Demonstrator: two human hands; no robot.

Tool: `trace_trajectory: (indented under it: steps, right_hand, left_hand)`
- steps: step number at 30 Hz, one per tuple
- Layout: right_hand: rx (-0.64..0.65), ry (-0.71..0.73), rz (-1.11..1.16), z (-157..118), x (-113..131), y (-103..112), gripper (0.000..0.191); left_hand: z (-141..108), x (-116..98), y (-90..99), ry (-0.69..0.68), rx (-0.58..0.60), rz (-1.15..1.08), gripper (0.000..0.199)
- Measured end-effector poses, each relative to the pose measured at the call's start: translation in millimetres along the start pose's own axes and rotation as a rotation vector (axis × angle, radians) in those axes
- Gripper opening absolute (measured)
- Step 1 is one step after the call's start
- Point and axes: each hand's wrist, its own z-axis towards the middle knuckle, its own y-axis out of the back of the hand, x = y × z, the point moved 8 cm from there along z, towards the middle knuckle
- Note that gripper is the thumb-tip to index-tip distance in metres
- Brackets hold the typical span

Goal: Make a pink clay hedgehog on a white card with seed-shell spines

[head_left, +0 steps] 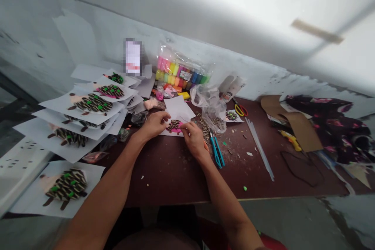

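Observation:
On the dark red table lies a white sheet [166,133] bearing a small pink clay shape [175,125] with striped seeds pressed into it. My left hand [154,124] rests at the sheet's left side, fingers bent near the pink shape; whether it holds anything is too small to tell. At the right edge of the shape, my right hand [192,136] is closed in a pinch, and what is between its fingertips cannot be made out. Loose striped seeds [206,129] lie just right of my right hand.
Stacked sheets with seed hedgehogs [96,103] stand at left. Behind are colored clay packs [181,74] and a plastic bag [205,99]. Teal-handled scissors [217,151], yellow-red scissors [241,109], glue sticks [260,148] and a yellow glue gun [290,140] lie to the right.

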Motion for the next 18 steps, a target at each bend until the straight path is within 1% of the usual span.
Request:
trace_trajectory:
  steps: [3, 6, 9, 13, 18]
  right_hand:
    - [0.024, 0.005, -0.041, -1, -2, -5, 0.021]
    - [0.039, 0.017, -0.079, -2, -1, -8, 0.018]
    - [0.039, 0.025, -0.124, -2, 1, -9, 0.014]
    - [0.024, 0.025, -0.184, -2, 3, -10, 0.014]
    - [0.051, 0.026, -0.233, 0, 5, -11, 0.015]
  left_hand:
    - [0, 3, -4.5, -0.003, 0.054, 0.061, 0.037]
    - [0, 5, -7.1, -0.013, 0.083, 0.096, 0.038]
    - [0, 4, -9.4, -0.024, 0.095, 0.118, 0.035]
    - [0, -1, -12.6, -0.064, 0.11, 0.179, 0.034]
    - [-1, -7, -12.5, -0.098, 0.103, 0.248, 0.033]
